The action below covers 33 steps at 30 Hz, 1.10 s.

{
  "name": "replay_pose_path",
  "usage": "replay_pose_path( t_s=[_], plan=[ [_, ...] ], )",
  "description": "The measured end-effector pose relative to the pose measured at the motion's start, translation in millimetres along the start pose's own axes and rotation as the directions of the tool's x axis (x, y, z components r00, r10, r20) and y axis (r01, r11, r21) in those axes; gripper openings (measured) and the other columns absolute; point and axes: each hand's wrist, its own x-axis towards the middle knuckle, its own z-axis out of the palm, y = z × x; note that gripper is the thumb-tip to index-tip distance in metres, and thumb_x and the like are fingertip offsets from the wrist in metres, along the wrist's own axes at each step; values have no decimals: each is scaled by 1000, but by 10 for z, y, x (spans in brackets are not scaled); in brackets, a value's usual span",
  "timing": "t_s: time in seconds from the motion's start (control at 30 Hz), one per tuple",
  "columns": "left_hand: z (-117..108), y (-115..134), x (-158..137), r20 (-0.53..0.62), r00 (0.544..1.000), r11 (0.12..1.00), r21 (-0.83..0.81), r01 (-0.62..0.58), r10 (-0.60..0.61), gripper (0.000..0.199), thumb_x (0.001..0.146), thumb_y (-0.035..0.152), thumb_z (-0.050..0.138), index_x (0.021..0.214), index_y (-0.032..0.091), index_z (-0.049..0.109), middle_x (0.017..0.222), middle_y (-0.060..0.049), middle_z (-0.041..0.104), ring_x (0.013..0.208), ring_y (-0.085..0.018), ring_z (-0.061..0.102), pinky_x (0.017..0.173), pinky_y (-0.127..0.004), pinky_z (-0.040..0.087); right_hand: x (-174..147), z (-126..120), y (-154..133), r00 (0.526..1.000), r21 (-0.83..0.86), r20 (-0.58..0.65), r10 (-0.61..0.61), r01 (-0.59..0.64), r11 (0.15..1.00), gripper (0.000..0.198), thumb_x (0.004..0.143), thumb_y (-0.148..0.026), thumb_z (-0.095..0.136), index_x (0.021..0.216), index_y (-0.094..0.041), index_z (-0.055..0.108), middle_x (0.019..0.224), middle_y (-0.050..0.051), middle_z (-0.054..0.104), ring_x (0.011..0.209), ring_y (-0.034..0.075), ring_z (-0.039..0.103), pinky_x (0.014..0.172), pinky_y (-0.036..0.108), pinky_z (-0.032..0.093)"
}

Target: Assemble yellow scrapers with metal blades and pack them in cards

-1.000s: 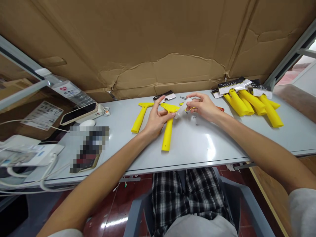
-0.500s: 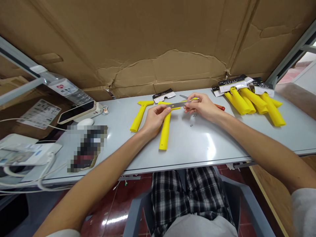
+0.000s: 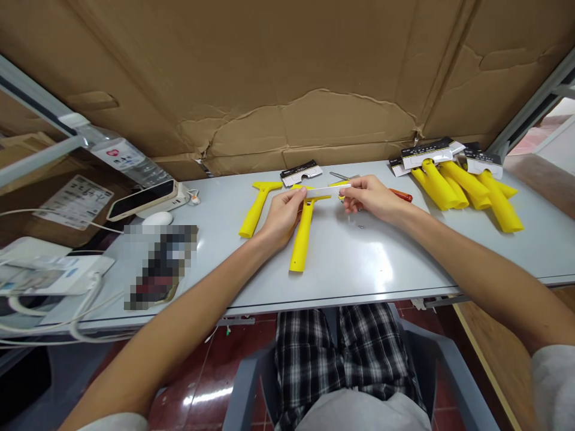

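Both hands pinch a thin flat metal blade (image 3: 324, 191) by its ends, just above a yellow T-shaped scraper handle (image 3: 302, 242). My left hand (image 3: 284, 218) has its thumb on the blade's left end; whether its lower fingers also touch the handle is hidden. At the right end, my right hand (image 3: 371, 196) grips the blade between thumb and fingertips. To the left lies another yellow scraper handle (image 3: 255, 211). A small screw (image 3: 360, 227) rests on the table below my right hand. Partly behind that hand is a tool with a red handle (image 3: 401, 195).
Several yellow handles with card labels (image 3: 469, 190) lie at the right. A loose card label (image 3: 300, 172) is near the cardboard wall (image 3: 278, 78). A phone (image 3: 142, 200), white mouse (image 3: 157, 219), bottle (image 3: 123, 155) and cables occupy the left of the table (image 3: 251, 281).
The blade has tilted in my hands, so its face now looks bright white instead of grey. Both hands keep hold of its ends and have barely shifted.
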Motion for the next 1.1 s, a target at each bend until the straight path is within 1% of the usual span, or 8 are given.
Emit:
replay_pose_path(
  t_s=[0.07,0.17,0.27,0.37,0.53,0.67,0.87,1.1],
  plan=[
    [10,24,-24,0,1000,1000,19,-5,5,8,100,28,73,101,21,78,85,-4,69,73,-18,67,69,-29,52,-8,2,-2,1000,-1,-11,-10,10,1000,39,87,-46,85,91,-11,68,82,9,73,61,8,63,56,20,50],
    [35,75,-81,1,1000,999,42,-2,2,34,96,23,77,129,28,72,82,-2,69,70,-20,66,66,-29,48,-36,2,-21,999,47,-28,-18,19,999,42,84,-45,88,106,-14,70,87,8,75,67,9,66,60,22,53],
    [51,105,-118,9,1000,999,43,-4,4,49,95,25,81,141,30,65,83,-2,70,71,-20,65,68,-31,48,-53,-2,-40,999,124,-34,-15,19,992,48,81,-38,90,121,-17,71,90,6,74,74,11,69,62,22,53],
    [49,100,-116,33,999,999,42,-6,5,46,97,26,78,140,31,64,81,-2,69,71,-22,67,67,-31,49,-39,-5,-44,998,216,-63,-27,40,976,43,76,-33,91,112,-15,75,93,7,73,80,11,70,66,22,54],
    [30,73,-88,50,998,999,46,-28,25,25,97,27,77,122,30,71,81,-2,68,69,-20,68,63,-30,49,-7,-8,-28,997,259,-36,-71,78,963,40,68,-29,93,100,-9,79,102,12,75,88,13,72,79,28,64],
    [30,88,-101,51,998,998,55,-36,34,39,96,28,79,134,31,68,77,-1,67,67,-21,67,61,-30,48,-15,-8,1,998,146,-11,-63,64,987,43,75,-36,94,108,-11,80,102,12,77,85,13,72,78,28,65],
    [39,114,-121,50,998,997,66,-42,39,47,96,24,77,140,31,65,80,0,69,66,-20,68,63,-31,50,2,-13,47,992,53,-45,-116,118,992,53,76,-29,94,124,-17,74,105,9,77,85,14,76,77,28,66],
    [39,122,-121,56,997,992,110,-66,60,44,95,25,79,135,28,60,87,-2,73,68,-19,69,64,-30,52,-18,6,29,994,-6,-73,-78,77,997,41,79,-28,92,114,-13,76,96,10,78,80,14,77,74,25,66]
  ],
)
